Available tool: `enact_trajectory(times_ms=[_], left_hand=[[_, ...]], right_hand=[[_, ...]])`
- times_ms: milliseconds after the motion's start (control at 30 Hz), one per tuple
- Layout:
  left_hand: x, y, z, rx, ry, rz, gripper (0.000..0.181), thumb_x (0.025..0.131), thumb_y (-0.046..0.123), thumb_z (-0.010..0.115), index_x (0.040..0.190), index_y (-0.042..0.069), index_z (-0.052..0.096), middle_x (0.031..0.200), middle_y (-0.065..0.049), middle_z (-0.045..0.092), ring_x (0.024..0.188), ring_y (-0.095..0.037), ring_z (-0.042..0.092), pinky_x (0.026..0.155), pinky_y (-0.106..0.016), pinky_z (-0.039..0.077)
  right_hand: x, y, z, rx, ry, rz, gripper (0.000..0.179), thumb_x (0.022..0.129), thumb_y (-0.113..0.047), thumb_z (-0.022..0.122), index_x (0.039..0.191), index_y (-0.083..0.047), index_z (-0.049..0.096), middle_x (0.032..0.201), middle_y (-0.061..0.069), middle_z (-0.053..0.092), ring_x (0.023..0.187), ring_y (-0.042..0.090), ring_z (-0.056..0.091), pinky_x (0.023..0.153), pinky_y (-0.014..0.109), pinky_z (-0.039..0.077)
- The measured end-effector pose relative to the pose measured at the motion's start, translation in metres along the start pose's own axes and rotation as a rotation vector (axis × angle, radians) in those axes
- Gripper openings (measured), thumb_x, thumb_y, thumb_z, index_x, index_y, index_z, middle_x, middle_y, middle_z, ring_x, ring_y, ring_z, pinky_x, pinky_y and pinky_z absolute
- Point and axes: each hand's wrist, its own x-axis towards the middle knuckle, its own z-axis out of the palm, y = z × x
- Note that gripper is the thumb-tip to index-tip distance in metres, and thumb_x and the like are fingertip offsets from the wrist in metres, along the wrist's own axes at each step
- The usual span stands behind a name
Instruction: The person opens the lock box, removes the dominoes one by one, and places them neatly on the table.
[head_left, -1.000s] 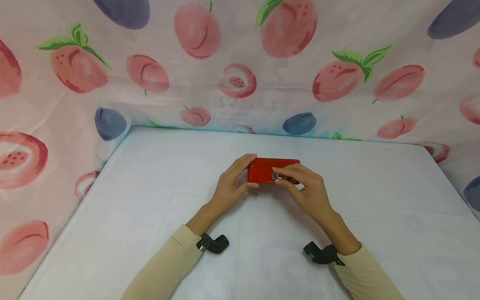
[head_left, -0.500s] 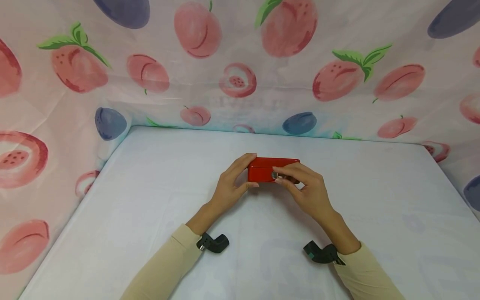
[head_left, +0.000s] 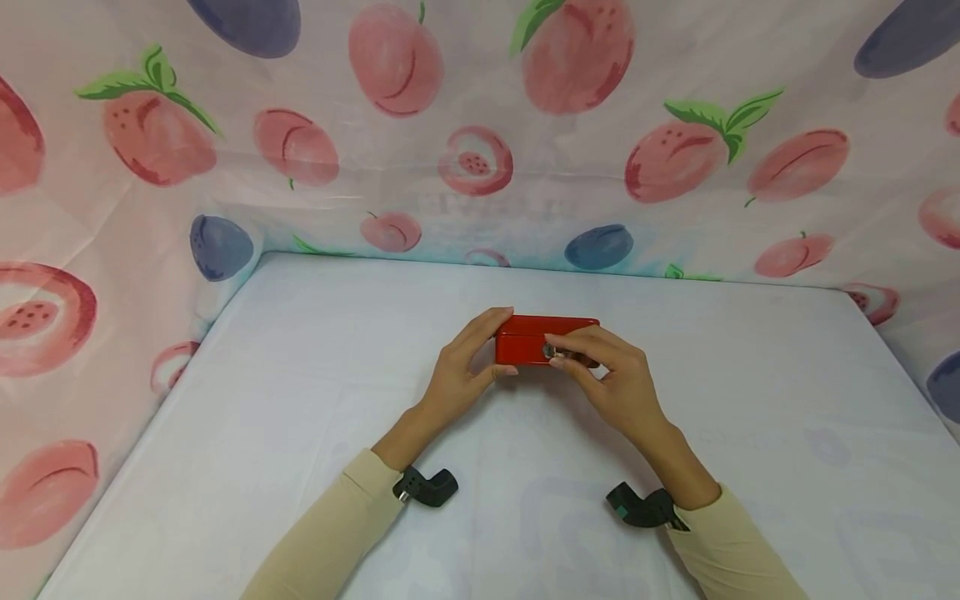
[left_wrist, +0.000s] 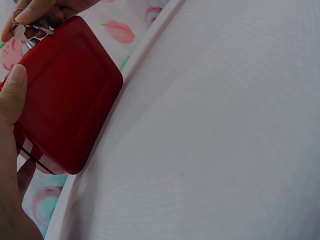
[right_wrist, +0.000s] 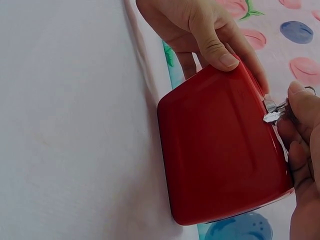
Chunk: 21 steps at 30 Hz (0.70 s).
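On my feed, the left hand's (head_left: 461, 365) fingers grip the glossy red, round-cornered box (head_left: 521, 351) at mid-frame; the right hand's (head_left: 624, 379) pinch silver metal keys (right_wrist: 271, 117) at its lock. Should the left slacken, I judge, twisting could swing the box and bend a key.

part of the right half of the red box's (head_left: 528, 340) front is stuck behind the right hand (head_left: 618, 383) in the head view. Keys (right_wrist: 271, 117) at the box's front are partly covered by that hand's fingers, and honestly can't tell if one's in the lock (right_wrist: 270, 105). Left hand (head_left: 453, 379), on the box's left, gets chopped by the left wrist view's edge, and the sleeves (head_left: 322, 525) nearer than the box run off the bottom
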Motion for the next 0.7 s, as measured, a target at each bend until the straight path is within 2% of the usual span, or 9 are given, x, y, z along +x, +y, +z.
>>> enact_trajectory(times_ms=[267, 533, 700], left_hand=[[0.0, -0.001, 0.0, -0.005, -0.006, -0.006, 0.075, 0.073, 0.016, 0.073, 0.137, 0.015, 0.035, 0.138, 0.002, 0.035, 0.123, -0.014, 0.036, 0.098, -0.03, 0.035], [0.0, -0.002, 0.001, -0.008, -0.002, 0.003, 0.076, 0.072, 0.016, 0.074, 0.137, 0.015, 0.035, 0.138, 0.002, 0.036, 0.123, -0.015, 0.036, 0.097, -0.03, 0.035], [0.0, -0.002, 0.001, -0.008, -0.004, 0.003, 0.075, 0.072, 0.016, 0.073, 0.137, 0.015, 0.035, 0.138, 0.002, 0.036, 0.122, -0.015, 0.037, 0.097, -0.03, 0.035]], right_hand=[[0.005, -0.017, -0.002, 0.004, 0.005, 0.001, 0.036, 0.068, 0.008, 0.071, 0.102, 0.0, 0.067, 0.089, 0.007, 0.063, 0.076, 0.014, 0.055, 0.062, 0.017, 0.047], [-0.001, 0.002, 0.001, -0.011, -0.001, 0.011, 0.041, 0.069, 0.002, 0.073, 0.107, -0.012, 0.067, 0.093, -0.004, 0.062, 0.077, 0.009, 0.055, 0.062, 0.018, 0.048], [0.001, -0.003, -0.001, -0.043, -0.018, 0.029, 0.039, 0.07, 0.001, 0.073, 0.106, -0.011, 0.067, 0.092, -0.003, 0.062, 0.077, 0.009, 0.054, 0.062, 0.017, 0.047]])
